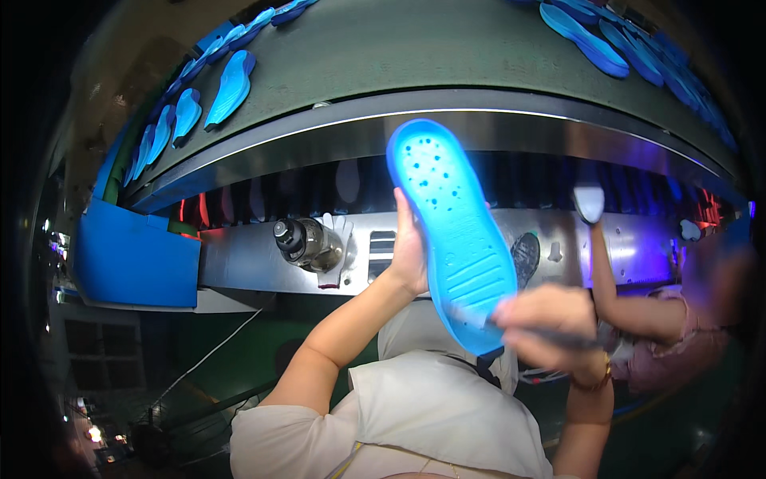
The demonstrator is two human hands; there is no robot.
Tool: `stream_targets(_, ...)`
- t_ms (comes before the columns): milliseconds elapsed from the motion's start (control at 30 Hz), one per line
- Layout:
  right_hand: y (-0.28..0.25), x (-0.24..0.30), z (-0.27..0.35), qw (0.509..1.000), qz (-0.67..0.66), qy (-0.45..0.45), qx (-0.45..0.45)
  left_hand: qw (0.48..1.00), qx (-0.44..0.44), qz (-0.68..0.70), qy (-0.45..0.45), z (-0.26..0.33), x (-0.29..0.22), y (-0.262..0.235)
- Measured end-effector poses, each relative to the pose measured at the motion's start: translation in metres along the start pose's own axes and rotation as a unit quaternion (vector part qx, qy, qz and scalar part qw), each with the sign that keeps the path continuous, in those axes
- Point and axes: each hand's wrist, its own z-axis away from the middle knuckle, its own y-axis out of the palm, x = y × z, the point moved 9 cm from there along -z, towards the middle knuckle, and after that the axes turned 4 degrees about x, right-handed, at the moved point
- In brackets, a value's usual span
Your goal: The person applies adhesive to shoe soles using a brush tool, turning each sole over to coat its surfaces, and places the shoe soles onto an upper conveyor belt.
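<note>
A bright blue shoe sole (455,231) stands lengthwise in front of me, its small round holes at the far end and ridges toward the near end. My left hand (409,251) grips its left edge, with the fingers partly hidden behind it. Over the sole's near end, my right hand (550,319) is closed on a slim dark-handled tool (570,340). The tool's pale tip is smeared by motion against the sole, and its exact kind cannot be made out.
Blue soles (231,88) lie along a dark green conveyor belt (383,56) with a metal edge. On the metal ledge below are a bottle (315,246), a glove (339,239) and a dark sole-shaped piece (524,259). At right, another person's arm (604,271) reaches toward a pale piece.
</note>
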Motion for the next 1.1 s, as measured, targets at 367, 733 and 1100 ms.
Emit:
stream_targets(367, -0.009, -0.028, 0.001, 0.994, -0.036, 0.052, -0.089, 0.986, -0.088, -0.109, 0.088, -0.004, -0.019, 0.010)
stream_targets(733, 0.016, -0.018, 0.011, 0.997, -0.043, 0.007, 0.064, 0.981, -0.049, -0.151, 0.111, -0.020, -0.059, 0.022)
stream_targets(1100, 0.013, -0.056, 0.023, 0.918, -0.327, 0.104, -0.200, 0.978, -0.032, -0.167, 0.120, 0.009, -0.013, 0.049)
